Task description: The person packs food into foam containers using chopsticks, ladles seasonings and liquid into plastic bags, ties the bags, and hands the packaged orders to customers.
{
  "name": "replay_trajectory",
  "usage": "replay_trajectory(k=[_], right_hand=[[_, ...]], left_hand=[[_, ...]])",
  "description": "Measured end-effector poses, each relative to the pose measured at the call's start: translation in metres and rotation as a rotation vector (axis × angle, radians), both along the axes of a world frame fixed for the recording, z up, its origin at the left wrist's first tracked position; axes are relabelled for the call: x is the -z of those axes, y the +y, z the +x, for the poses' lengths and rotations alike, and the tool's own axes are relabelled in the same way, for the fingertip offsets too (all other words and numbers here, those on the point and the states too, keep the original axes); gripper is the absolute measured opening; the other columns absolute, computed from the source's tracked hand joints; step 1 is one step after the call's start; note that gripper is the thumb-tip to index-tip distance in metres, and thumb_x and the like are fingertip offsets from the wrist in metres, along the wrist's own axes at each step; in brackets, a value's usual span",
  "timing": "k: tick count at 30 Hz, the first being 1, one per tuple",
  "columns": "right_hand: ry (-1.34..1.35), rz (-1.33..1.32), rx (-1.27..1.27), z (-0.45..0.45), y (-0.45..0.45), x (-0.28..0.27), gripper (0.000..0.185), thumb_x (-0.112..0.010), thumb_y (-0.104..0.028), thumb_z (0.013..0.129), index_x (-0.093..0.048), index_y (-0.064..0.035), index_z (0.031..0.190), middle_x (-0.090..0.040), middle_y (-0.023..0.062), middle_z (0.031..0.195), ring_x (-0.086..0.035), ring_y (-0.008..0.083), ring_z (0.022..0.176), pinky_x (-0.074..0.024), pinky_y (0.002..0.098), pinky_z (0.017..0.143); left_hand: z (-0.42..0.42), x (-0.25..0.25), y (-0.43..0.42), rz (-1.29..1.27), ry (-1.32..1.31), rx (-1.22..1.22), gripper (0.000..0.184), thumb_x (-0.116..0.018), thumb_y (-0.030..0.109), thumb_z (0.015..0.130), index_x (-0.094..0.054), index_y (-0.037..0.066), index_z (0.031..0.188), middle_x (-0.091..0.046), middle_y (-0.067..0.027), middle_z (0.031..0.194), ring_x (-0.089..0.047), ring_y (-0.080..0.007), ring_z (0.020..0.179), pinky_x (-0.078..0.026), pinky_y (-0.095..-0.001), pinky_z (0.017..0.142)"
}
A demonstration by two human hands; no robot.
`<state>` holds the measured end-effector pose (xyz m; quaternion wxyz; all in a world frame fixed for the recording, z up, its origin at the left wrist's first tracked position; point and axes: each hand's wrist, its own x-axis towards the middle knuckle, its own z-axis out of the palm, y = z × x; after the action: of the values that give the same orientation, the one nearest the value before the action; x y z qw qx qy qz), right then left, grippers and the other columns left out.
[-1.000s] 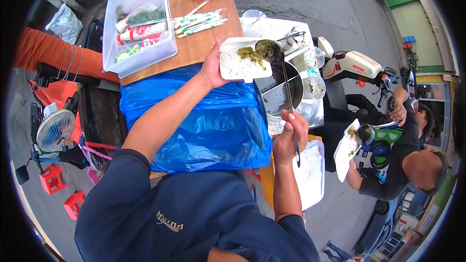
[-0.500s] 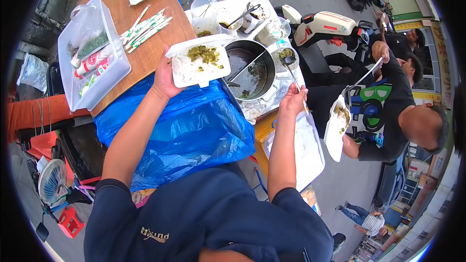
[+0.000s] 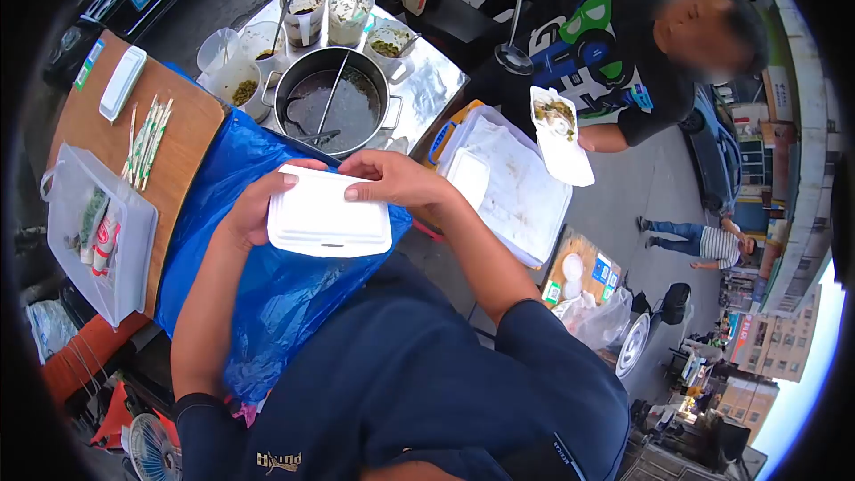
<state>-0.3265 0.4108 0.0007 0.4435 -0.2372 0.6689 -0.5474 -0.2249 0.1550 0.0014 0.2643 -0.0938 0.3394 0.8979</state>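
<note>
A white foam takeaway box (image 3: 328, 214) with its lid down is held between both hands in front of my chest. My left hand (image 3: 256, 207) grips its left side, thumb on the lid. With my right hand (image 3: 396, 178) I hold its far right edge, thumb pressed on top. The food inside is hidden. Just beyond the box stands a divided steel pot (image 3: 374, 129) of dark broth with a utensil in it. To the pot's right is a tub of chopped greens (image 3: 386, 46) with a spoon in it.
A co-worker (image 3: 614, 44) at right holds a ladle (image 3: 514, 58) and an open foam box of food (image 3: 554, 116). Several condiment tubs (image 3: 305, 13) surround the pot. At left are wrapped chopsticks (image 3: 150, 144) and a plastic bin (image 3: 134, 240). A lidded container (image 3: 508, 169) stands at right.
The foam box, open with noodles and greens before, is now closed. My right hand has let go of the spoon and moved onto the box. The view has turned; the co-worker's ladle is over the ground.
</note>
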Motion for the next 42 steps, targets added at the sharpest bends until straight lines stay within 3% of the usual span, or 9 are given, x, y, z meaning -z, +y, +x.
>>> replay_trajectory(k=[4,7,10,14,22,27,30,38,42], right_hand=[[-0.135,-0.001,0.1,0.041,0.063,-0.012,0.07,-0.083,-0.036,0.083,-0.055,0.0022,0.135,-0.067,0.0125,0.118,-0.062,0.0172,0.108,-0.0483,0.0294,0.094],[-0.242,-0.178,0.349,0.073,0.11,-0.008,0.069,-0.077,-0.028,0.089,-0.047,0.0011,0.143,-0.066,0.0127,0.122,-0.063,0.0184,0.111,-0.0489,0.0309,0.097],[-0.347,-0.314,0.583,0.098,0.149,0.021,0.066,-0.071,-0.022,0.095,-0.038,-0.0003,0.148,-0.064,0.0126,0.126,-0.062,0.0191,0.115,-0.0489,0.0336,0.101],[-0.449,-0.463,0.923,0.127,0.192,0.04,0.063,-0.069,-0.027,0.096,-0.04,-0.0007,0.146,-0.063,0.012,0.127,-0.06,0.019,0.117,-0.0482,0.0344,0.1],[0.01,0.009,1.105,0.153,0.273,0.074,0.078,-0.08,-0.041,0.085,-0.047,0.0064,0.137,-0.062,0.0185,0.126,-0.06,0.0244,0.116,-0.0475,0.0355,0.099],[-0.274,-0.126,1.162,0.155,0.336,0.094,0.072,-0.084,-0.03,0.083,-0.047,0.0065,0.133,-0.064,0.0153,0.118,-0.063,0.0194,0.106,-0.0522,0.0328,0.091],[-0.362,-0.209,1.143,0.146,0.374,0.124,0.066,-0.079,-0.021,0.088,-0.045,0.0068,0.136,-0.064,0.0161,0.122,-0.064,0.0218,0.108,-0.0533,0.0345,0.092],[0.012,0.109,1.288,0.073,0.46,0.193,0.051,-0.073,-0.02,0.089,-0.055,0.0064,0.129,-0.07,0.0158,0.11,-0.067,0.0212,0.098,-0.0523,0.0336,0.086],[0.245,0.775,1.147,0.067,0.472,0.178,0.064,-0.073,-0.037,0.086,-0.052,0.0051,0.13,-0.067,0.0284,0.114,-0.063,0.0444,0.109,-0.0502,0.049,0.094]], left_hand=[[-0.025,0.001,0.06,-0.11,0.033,0.245,0.053,-0.054,0.034,0.096,-0.05,0.001,0.138,-0.064,-0.0187,0.124,-0.066,-0.0293,0.111,-0.054,-0.0411,0.097],[-0.032,-0.014,0.112,-0.008,-0.158,0.205,0.07,-0.031,0.06,0.104,-0.048,0.004,0.142,-0.065,-0.0148,0.127,-0.068,-0.0256,0.106,-0.057,-0.041,0.089],[-0.035,0.025,0.145,-0.065,-0.097,0.262,0.061,-0.044,0.052,0.104,-0.048,0.006,0.143,-0.06,-0.012,0.135,-0.066,-0.0225,0.109,-0.058,-0.0392,0.085],[-0.014,0.035,0.229,-0.058,-0.009,0.225,0.054,-0.055,0.039,0.102,-0.045,0.011,0.147,-0.057,-0.0086,0.14,-0.059,-0.0237,0.122,-0.049,-0.0421,0.104],[0.007,0.089,0.357,-0.158,-0.053,0.228,0.041,-0.053,0.022,0.103,-0.05,0.005,0.14,-0.061,-0.013,0.132,-0.064,-0.023,0.115,-0.054,-0.0384,0.097],[0.019,0.111,0.417,-0.069,-0.153,0.193,0.038,-0.056,0.026,0.103,-0.054,0.004,0.134,-0.064,-0.0088,0.125,-0.064,-0.0204,0.112,-0.052,-0.0375,0.098],[0.024,0.133,0.432,-0.092,-0.214,0.224,0.049,-0.051,0.045,0.103,-0.053,0.01,0.138,-0.061,-0.0055,0.129,-0.057,-0.0188,0.119,-0.047,-0.0377,0.098],[0.092,0.14,0.412,-0.403,-0.315,0.314,0.04,-0.055,0.035,0.103,-0.056,0.009,0.134,-0.063,-0.0046,0.117,-0.064,-0.0166,0.101,-0.049,-0.0294,0.079],[0.165,0.185,0.362,-0.497,-0.461,0.321,0.036,-0.058,0.037,0.101,-0.06,0.012,0.126,-0.069,-0.0027,0.102,-0.069,-0.0151,0.086,-0.053,-0.0282,0.068]])
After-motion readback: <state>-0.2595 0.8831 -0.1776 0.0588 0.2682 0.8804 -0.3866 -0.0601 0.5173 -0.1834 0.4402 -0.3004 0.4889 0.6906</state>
